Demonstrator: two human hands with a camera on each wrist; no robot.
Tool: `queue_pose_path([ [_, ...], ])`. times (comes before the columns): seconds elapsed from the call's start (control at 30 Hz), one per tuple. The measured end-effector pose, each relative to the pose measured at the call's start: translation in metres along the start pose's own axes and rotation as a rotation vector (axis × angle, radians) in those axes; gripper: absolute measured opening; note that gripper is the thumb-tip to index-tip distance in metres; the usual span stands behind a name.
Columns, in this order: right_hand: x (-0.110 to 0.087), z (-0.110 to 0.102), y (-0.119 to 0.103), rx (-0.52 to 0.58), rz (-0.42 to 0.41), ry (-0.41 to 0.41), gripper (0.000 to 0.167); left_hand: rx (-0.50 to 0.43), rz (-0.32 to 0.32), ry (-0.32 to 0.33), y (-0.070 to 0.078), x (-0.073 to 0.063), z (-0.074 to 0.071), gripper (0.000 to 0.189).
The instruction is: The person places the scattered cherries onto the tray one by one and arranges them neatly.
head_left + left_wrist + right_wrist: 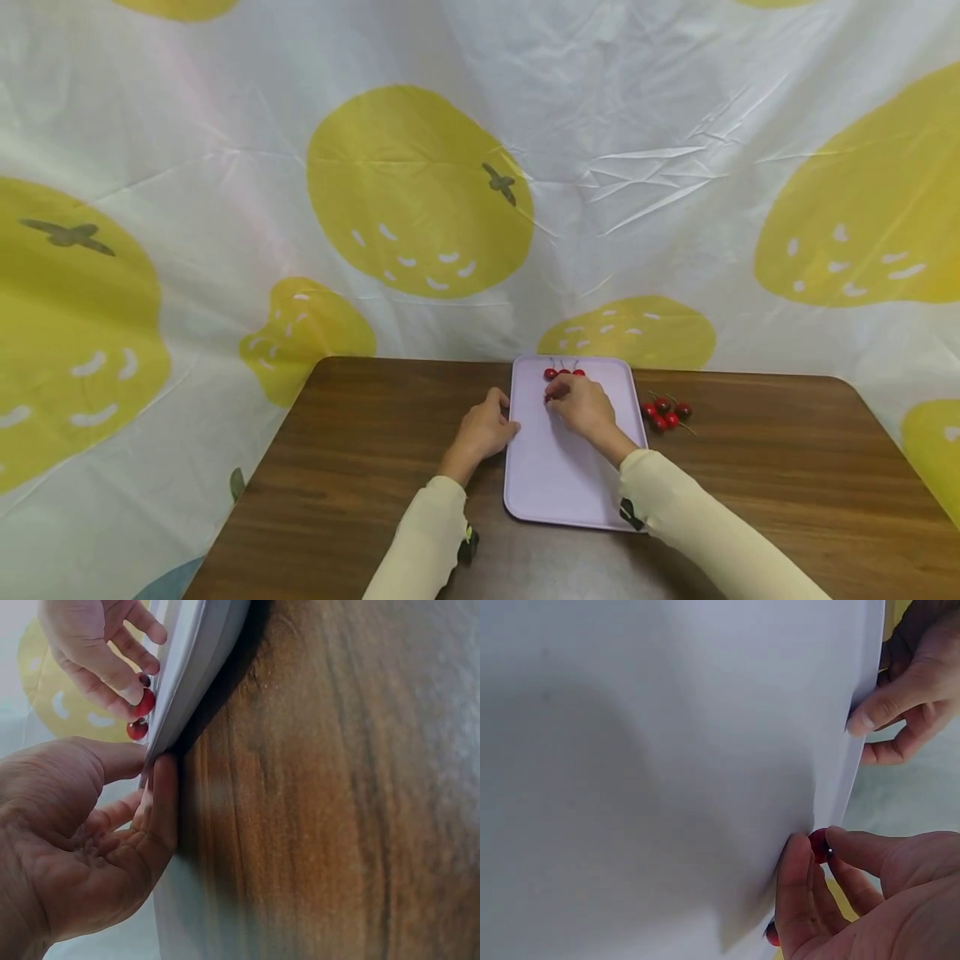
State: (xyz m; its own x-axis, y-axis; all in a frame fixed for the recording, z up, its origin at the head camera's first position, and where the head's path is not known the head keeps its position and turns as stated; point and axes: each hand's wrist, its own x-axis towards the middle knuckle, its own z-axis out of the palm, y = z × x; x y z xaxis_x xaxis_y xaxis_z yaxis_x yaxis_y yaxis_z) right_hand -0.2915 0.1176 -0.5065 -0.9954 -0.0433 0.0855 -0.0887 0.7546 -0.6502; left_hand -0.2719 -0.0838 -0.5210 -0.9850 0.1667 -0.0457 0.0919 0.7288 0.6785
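Note:
A light purple tray (562,487) lies lengthwise on the wooden table. My left hand (482,427) pinches its left rim, thumb on top and fingers against the outer side, as the left wrist view shows. Over the tray's upper half, my right hand (588,408) pinches a dark red cherry (820,844) between thumb and fingertips, close to the tray surface. Beyond that hand, a short row of red cherries (551,374) with stems sits near the tray's far edge, partly covered by the hand. Whether the pinched cherry touches the tray is hard to tell.
Right of the tray, a small pile of several red cherries (663,411) with stems lies on the brown table (780,467). Behind the table's far edge hangs a white curtain (600,100) printed with large yellow fruit.

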Motion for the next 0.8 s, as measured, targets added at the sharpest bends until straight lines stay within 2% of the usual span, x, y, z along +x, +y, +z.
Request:
queue_pose_path([
  [0.6, -0.0008, -0.0042, 0.0024, 0.023, 0.015, -0.019, 0.02, 0.004, -0.003, -0.007, -0.0005, 0.0008, 0.0014, 0.036],
  [0.8, -0.0009, -0.0047, 0.0062, 0.164, 0.035, -0.052, 0.022, 0.003, -0.011, -0.004, -0.0012, 0.0014, 0.0018, 0.036],
])
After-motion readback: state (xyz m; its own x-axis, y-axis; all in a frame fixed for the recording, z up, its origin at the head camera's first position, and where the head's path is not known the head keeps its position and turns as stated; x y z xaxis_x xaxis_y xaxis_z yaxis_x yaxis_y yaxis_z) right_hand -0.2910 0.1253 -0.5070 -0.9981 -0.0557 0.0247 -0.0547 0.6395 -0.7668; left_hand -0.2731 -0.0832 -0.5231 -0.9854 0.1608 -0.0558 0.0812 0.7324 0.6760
